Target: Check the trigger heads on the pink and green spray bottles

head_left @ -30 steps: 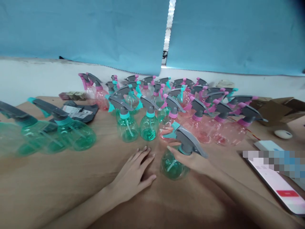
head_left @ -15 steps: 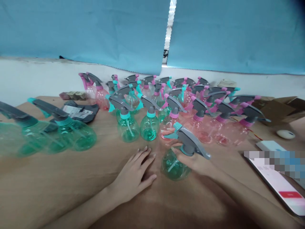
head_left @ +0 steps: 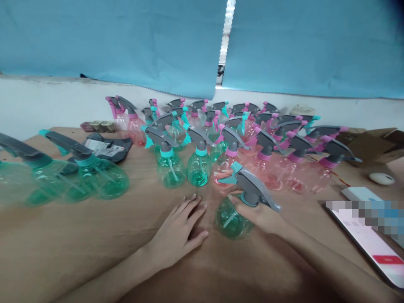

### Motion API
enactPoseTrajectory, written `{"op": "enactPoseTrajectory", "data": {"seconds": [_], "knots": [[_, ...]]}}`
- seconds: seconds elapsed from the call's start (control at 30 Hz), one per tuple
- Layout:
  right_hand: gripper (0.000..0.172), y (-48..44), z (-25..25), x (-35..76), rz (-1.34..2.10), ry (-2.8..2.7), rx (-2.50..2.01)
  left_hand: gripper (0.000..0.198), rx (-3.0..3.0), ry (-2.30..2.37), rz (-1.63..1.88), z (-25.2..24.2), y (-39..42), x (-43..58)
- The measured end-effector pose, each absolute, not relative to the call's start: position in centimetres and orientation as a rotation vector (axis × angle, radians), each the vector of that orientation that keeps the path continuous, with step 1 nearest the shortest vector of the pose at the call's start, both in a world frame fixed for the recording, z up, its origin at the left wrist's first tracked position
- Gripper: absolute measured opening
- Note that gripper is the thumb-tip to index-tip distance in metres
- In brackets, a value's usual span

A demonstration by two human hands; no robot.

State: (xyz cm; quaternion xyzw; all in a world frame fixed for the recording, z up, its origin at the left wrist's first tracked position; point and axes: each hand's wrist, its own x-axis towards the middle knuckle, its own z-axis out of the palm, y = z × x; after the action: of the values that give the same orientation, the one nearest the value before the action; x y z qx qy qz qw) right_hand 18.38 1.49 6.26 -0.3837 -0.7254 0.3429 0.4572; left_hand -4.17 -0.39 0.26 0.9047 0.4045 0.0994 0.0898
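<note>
My right hand (head_left: 259, 213) is closed around the neck of a green spray bottle (head_left: 232, 223), whose grey head and turquoise nozzle point to the left. Some of its fingers are hidden behind the bottle. Flat on the wooden table (head_left: 104, 244) lies my left hand (head_left: 179, 229), fingers spread, holding nothing, just left of that bottle. Two more green spray bottles, one of them a bottle with green liquid (head_left: 198, 168), stand beyond my fingertips. A pink spray bottle (head_left: 227, 165) is upright behind the held one.
Several pink and green spray bottles crowd the back. More green bottles (head_left: 107, 181) stand at left, near a dark plastic parcel (head_left: 113, 147). On the right are a phone (head_left: 362, 240), a white box (head_left: 360, 194), a white mouse (head_left: 381, 179) and cardboard (head_left: 369, 145).
The whole view has shifted very slightly. Both hands and the held spray bottle stay in place, with no grip taken or let go.
</note>
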Motion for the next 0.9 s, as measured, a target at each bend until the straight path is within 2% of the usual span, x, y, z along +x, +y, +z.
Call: {"op": "enactPoseTrajectory", "data": {"seconds": [0.2, 0.47, 0.73, 0.83, 0.9], "knots": [[0.040, 1.54, 6.18, 18.51, 0.873, -1.794, -0.948, 0.055, 2.690, 1.202, 0.294, 0.34, -0.44, -4.19], [0.038, 1.45, 5.97, 18.63, 0.854, -1.797, -0.970, 0.055, 2.697, 1.213, 0.267, 0.52, -0.42, -4.10], [0.016, 1.44, 6.26, 18.50, 0.863, -1.782, -0.935, 0.056, 2.709, 1.197, 0.287, 0.25, -0.45, -4.21], [0.017, 1.40, 6.27, 18.50, 0.865, -1.776, -0.920, 0.055, 2.707, 1.190, 0.300, 0.28, -0.44, -4.24], [0.023, 1.39, 6.33, 18.50, 0.877, -1.769, -0.929, 0.055, 2.707, 1.191, 0.316, 0.25, -0.40, -4.26]]}}
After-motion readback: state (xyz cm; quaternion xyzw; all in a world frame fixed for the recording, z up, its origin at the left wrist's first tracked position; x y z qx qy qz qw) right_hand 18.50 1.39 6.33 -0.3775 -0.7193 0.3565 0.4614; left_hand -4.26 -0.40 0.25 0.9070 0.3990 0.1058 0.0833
